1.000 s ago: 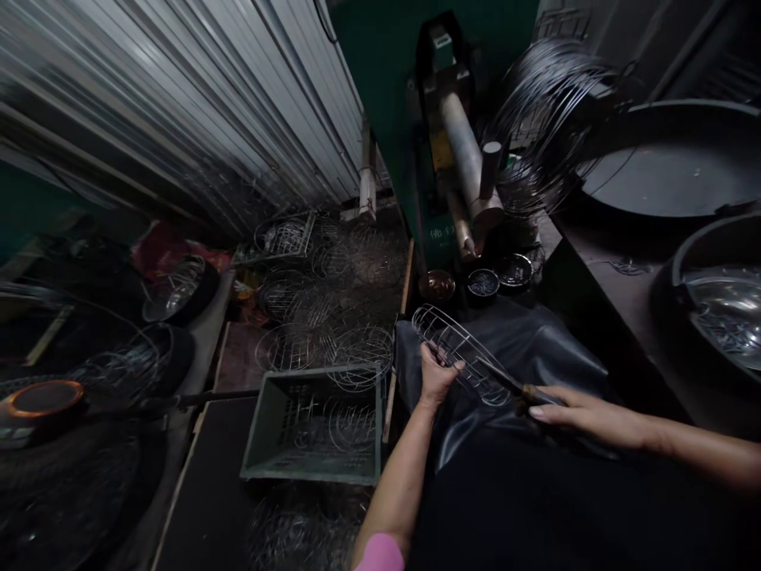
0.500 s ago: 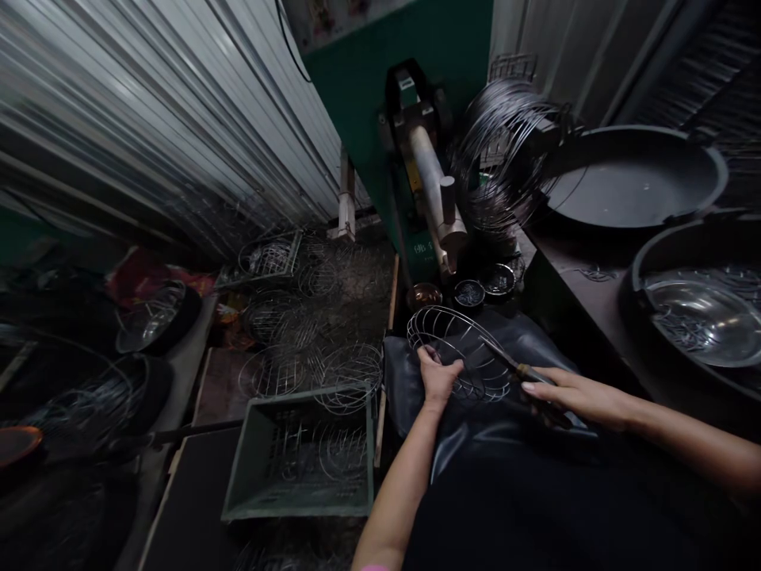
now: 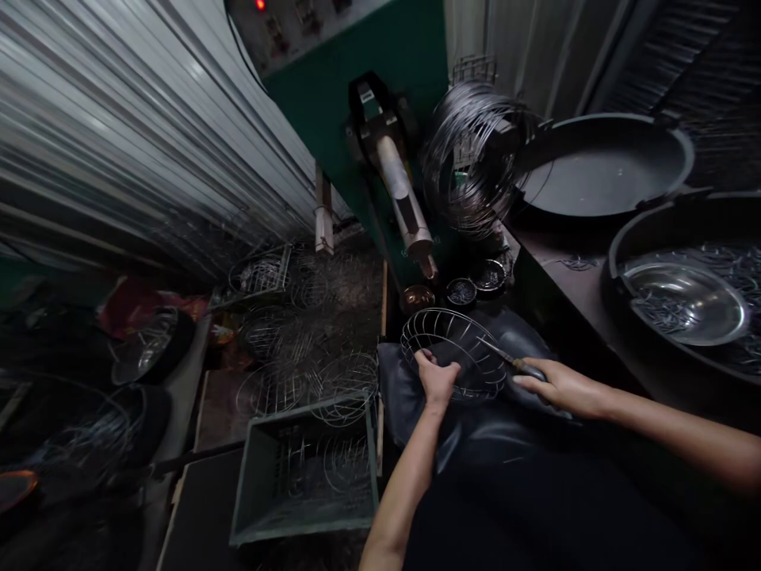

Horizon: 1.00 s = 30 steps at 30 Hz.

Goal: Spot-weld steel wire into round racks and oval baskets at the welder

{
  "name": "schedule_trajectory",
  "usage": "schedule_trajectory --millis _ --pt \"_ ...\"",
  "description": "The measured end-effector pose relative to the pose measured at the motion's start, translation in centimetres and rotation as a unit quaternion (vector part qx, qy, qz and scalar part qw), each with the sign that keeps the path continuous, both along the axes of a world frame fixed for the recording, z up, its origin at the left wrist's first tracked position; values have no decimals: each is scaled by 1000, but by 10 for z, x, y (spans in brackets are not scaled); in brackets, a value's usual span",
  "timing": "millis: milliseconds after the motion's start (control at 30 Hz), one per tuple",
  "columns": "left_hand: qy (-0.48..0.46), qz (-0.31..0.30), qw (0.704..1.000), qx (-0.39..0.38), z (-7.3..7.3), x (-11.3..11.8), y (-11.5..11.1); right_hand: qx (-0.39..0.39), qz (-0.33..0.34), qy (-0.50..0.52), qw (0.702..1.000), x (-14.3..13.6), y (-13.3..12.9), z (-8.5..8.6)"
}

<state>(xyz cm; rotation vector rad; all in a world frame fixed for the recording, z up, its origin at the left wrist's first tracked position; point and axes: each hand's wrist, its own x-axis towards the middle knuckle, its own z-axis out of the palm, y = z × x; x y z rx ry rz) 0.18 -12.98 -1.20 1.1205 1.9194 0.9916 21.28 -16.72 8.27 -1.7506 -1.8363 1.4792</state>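
A round wire basket point(image 3: 455, 325) rests tilted over the dark apron on my lap. My left hand point(image 3: 437, 379) grips its near left side, thumb raised. In my right hand point(image 3: 556, 385) is a long-nosed tool point(image 3: 505, 357), like pliers, its thin tip pointing left over the basket's right side. Just beyond the basket stand three small bowls: a copper-coloured one point(image 3: 419, 297), one with small metal pieces point(image 3: 461, 293) and another point(image 3: 489, 275). Above them the rod-like arm of a machine point(image 3: 401, 186) points down toward me.
A green crate point(image 3: 309, 525) with wire pieces stands at lower left, more wire baskets point(image 3: 277, 388) behind it. A wire coil point(image 3: 469, 159) hangs right of the machine. Two large pans point(image 3: 606, 170) are at the right, the nearer holding a shiny bowl point(image 3: 690, 305).
The view has shifted, showing more of the machine's top with a red light. The basket now lies more open to view, and the tool's tip shows clearly over its right side.
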Motion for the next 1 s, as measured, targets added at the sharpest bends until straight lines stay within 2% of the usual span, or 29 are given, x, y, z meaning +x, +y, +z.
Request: schedule_trajectory --millis 200,333,467,600,700,767,867,1000 --pt "29 -4 999 -18 -5 14 2 31 7 -118 993 13 4 -35" --pt "60 0 998 -35 -1 19 6 35 0 -146 989 12 8 -43" --pt "69 2 997 -34 1 21 8 32 -9 -148 988 12 11 -43" --pt "47 23 999 1 1 16 3 29 13 -44 999 17 7 -30" --pt "-28 16 998 56 0 5 -2 -5 26 67 997 20 -4 -6" --pt "-104 17 989 100 -1 -2 -4 -69 11 138 988 19 -12 12" --pt "-196 17 969 151 -1 -10 -2 -198 -24 250 947 13 -24 29" --pt "-264 -3 951 161 -1 -12 -4 -310 -61 367 875 1 -33 31"
